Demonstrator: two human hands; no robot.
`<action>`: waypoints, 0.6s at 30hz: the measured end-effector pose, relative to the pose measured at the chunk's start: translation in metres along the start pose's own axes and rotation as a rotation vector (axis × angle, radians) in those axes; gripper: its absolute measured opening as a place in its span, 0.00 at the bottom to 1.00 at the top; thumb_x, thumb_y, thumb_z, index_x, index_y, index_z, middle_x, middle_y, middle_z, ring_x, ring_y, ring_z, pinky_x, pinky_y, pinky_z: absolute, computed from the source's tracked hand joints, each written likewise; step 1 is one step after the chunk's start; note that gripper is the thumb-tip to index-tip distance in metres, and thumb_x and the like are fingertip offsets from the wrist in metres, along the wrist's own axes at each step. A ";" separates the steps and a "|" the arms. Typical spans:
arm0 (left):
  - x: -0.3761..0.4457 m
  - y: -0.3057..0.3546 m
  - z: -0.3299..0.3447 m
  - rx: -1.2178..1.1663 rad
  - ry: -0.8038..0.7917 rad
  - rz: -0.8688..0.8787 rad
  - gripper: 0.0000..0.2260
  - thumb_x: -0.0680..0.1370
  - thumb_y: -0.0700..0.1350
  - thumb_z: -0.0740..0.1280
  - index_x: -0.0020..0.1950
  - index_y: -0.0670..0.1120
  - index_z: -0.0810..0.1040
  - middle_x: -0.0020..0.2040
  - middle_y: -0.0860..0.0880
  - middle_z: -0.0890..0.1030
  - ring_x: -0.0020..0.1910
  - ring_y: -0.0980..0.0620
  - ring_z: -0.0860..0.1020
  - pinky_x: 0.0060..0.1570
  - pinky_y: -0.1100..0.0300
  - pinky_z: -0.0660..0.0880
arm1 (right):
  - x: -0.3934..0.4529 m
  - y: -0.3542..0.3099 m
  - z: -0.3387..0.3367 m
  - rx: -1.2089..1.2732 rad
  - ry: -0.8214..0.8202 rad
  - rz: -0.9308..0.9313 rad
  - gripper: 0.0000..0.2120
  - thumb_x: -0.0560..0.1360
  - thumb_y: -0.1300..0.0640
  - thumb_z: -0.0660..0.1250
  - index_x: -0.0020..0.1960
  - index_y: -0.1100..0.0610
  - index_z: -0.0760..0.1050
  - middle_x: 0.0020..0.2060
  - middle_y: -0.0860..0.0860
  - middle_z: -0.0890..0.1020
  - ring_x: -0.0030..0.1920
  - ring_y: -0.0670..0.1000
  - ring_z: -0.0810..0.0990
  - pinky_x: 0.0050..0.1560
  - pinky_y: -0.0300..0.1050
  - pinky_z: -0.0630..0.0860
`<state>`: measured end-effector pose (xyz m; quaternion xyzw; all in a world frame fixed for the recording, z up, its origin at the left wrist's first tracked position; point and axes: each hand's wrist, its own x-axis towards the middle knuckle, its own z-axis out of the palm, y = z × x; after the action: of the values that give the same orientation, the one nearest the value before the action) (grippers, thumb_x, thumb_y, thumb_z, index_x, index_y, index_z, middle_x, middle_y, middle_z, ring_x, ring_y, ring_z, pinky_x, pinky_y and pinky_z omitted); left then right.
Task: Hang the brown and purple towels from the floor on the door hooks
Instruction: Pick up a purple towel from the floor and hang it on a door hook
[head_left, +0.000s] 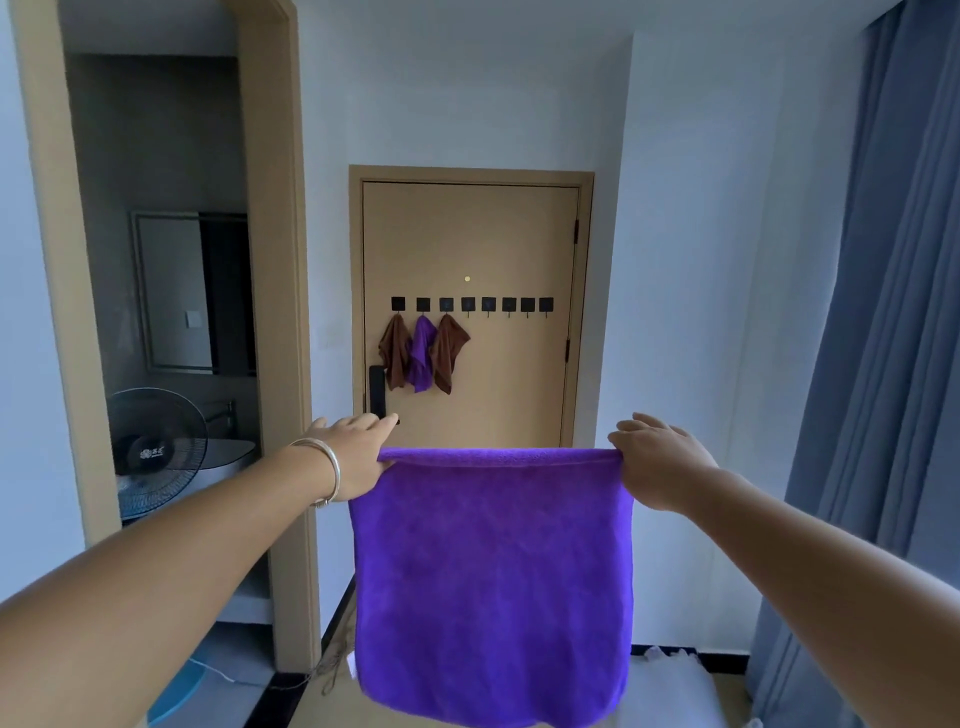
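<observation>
Door (498, 249) bottom and floor ahead hidden behind held purple towel (493, 582). Both arms cut off at frame edges. Hook (509, 305) shapes too small to resolve.

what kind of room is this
Most likely the entry area of a small flat or hotel-style room: a tan door with a row of hooks holding towels, a side alcove with a mirror and fan, and long grey-blue curtains.
</observation>
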<state>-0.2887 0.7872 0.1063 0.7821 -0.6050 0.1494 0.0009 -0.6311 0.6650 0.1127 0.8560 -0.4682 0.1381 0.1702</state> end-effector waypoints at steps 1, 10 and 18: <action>0.011 0.000 0.004 0.006 -0.003 -0.001 0.28 0.82 0.55 0.52 0.79 0.52 0.46 0.77 0.51 0.59 0.75 0.49 0.59 0.71 0.47 0.56 | 0.011 0.003 0.006 0.002 -0.002 -0.003 0.18 0.74 0.63 0.54 0.59 0.53 0.74 0.60 0.46 0.73 0.71 0.50 0.62 0.67 0.48 0.64; 0.118 0.012 0.024 0.013 -0.034 -0.052 0.27 0.83 0.56 0.51 0.79 0.52 0.46 0.78 0.51 0.57 0.75 0.49 0.58 0.72 0.47 0.55 | 0.130 0.051 0.056 0.057 0.041 -0.036 0.15 0.72 0.64 0.54 0.53 0.53 0.74 0.58 0.47 0.75 0.68 0.49 0.64 0.64 0.47 0.66; 0.221 0.034 0.025 0.017 0.000 -0.115 0.27 0.82 0.57 0.51 0.79 0.52 0.48 0.77 0.51 0.60 0.74 0.48 0.61 0.71 0.48 0.59 | 0.235 0.108 0.094 0.102 0.058 -0.079 0.15 0.72 0.64 0.53 0.51 0.52 0.73 0.59 0.47 0.75 0.71 0.51 0.62 0.66 0.48 0.65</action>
<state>-0.2655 0.5642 0.1286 0.8155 -0.5578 0.1543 0.0026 -0.5923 0.3940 0.1384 0.8770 -0.4213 0.1797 0.1452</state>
